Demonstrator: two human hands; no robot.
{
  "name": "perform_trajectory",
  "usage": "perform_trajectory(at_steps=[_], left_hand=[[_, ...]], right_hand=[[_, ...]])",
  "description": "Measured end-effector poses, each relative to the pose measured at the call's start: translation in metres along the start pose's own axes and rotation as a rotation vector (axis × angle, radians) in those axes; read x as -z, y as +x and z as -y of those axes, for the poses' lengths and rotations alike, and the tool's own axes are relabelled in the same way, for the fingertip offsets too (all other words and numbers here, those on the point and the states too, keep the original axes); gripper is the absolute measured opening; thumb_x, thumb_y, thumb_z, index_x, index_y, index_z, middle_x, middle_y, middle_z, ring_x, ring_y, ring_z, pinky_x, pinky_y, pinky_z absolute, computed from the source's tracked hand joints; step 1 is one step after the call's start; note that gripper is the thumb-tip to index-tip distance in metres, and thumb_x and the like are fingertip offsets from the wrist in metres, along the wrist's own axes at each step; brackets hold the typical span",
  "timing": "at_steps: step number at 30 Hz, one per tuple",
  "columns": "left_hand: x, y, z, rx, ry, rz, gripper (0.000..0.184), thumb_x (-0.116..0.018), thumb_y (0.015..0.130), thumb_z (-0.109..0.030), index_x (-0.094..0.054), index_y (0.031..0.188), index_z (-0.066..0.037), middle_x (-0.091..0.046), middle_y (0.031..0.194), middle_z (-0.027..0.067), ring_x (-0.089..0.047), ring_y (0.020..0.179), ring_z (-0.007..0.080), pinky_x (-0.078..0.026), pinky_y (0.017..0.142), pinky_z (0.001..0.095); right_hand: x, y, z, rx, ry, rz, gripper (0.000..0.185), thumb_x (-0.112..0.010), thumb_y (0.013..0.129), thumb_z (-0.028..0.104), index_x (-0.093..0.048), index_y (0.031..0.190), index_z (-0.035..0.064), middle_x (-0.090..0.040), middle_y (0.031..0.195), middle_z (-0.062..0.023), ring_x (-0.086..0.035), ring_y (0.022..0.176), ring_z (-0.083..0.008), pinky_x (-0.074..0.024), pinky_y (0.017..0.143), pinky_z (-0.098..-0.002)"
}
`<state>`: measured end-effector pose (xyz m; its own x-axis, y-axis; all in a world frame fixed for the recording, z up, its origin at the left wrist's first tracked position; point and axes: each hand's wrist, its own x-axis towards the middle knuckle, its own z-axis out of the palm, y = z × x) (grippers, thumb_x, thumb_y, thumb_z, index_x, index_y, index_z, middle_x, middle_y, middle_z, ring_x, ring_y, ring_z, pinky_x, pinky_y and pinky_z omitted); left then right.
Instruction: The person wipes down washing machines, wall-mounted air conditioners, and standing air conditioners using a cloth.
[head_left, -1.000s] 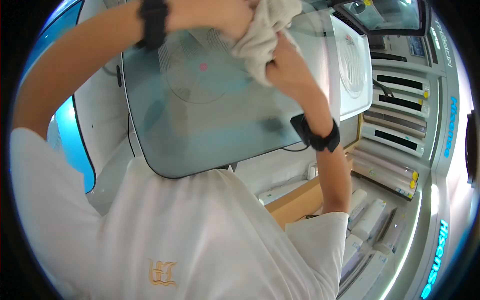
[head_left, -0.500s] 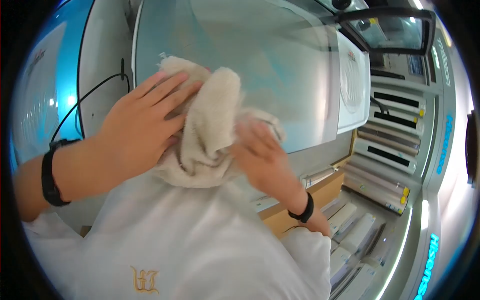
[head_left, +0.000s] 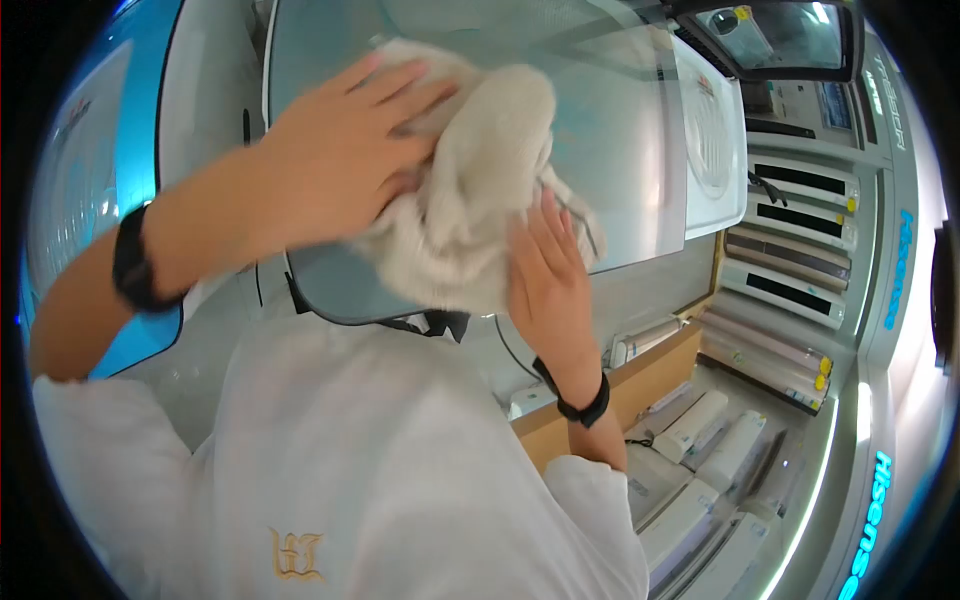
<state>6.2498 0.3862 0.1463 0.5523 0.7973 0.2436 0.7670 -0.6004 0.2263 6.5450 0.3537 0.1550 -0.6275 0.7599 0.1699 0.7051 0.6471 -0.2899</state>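
Note:
A bunched cream towel [head_left: 490, 130] lies on the glossy grey-blue top [head_left: 610, 150] of a large white appliance. My left hand [head_left: 350, 150] rests on the towel's left side, fingers stretched out and apart; its outline is a little blurred. At the towel's lower right, my right hand [head_left: 548, 270] presses with its fingers extended and lying flat. A thick fold of cloth rises between the two hands. Both palms face down and are hidden from view.
To the left stands a blue-panelled appliance [head_left: 90, 180]. A dark-framed lid [head_left: 780, 45] is at the upper right. White air-conditioner units [head_left: 800, 220] line the right side, with more behind a brown panel [head_left: 640, 375]. A cable [head_left: 512, 350] hangs below the top's edge.
Both hands and the towel have moved up and to the right across the appliance top. The top's near edge now shows below the towel.

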Motion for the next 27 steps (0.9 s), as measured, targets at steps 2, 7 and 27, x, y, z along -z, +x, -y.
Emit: perform_trajectory(at_steps=[2, 7, 27], left_hand=[[0.026, -0.019, -0.022, 0.039, -0.061, 0.095, 0.044, -0.068, 0.092, -0.025, -0.065, 0.135, -0.015, -0.045, 0.159, 0.0110, -0.033, 0.152, 0.0319, -0.024, 0.126, 0.0502], [0.006, -0.001, -0.004, -0.001, -0.054, 0.075, 0.044, -0.071, 0.090, -0.021, -0.066, 0.132, -0.012, -0.047, 0.156, 0.0157, -0.033, 0.152, 0.0334, -0.024, 0.126, 0.0509], [0.019, -0.051, -0.079, 0.208, -0.037, 0.119, 0.049, -0.074, 0.083, -0.017, -0.066, 0.130, -0.004, -0.049, 0.153, 0.0201, -0.039, 0.148, 0.0372, -0.024, 0.126, 0.0542]], right_hand=[[0.010, -0.018, -0.018, 0.015, -0.020, 0.003, 0.036, -0.061, 0.092, 0.003, -0.067, 0.127, 0.0002, -0.058, 0.144, -0.0222, -0.047, 0.140, -0.0467, -0.0364, 0.117, -0.0554], [0.015, 0.016, -0.042, -0.093, 0.083, -0.061, 0.029, -0.061, 0.091, 0.004, -0.073, 0.117, 0.0040, -0.062, 0.141, -0.0200, -0.051, 0.139, -0.0417, -0.0423, 0.113, -0.0498], [-0.018, 0.031, 0.021, -0.049, 0.116, -0.174, 0.031, -0.059, 0.087, -0.008, -0.074, 0.114, -0.0006, -0.067, 0.134, -0.0203, -0.052, 0.138, -0.0432, -0.0410, 0.116, -0.0480]])
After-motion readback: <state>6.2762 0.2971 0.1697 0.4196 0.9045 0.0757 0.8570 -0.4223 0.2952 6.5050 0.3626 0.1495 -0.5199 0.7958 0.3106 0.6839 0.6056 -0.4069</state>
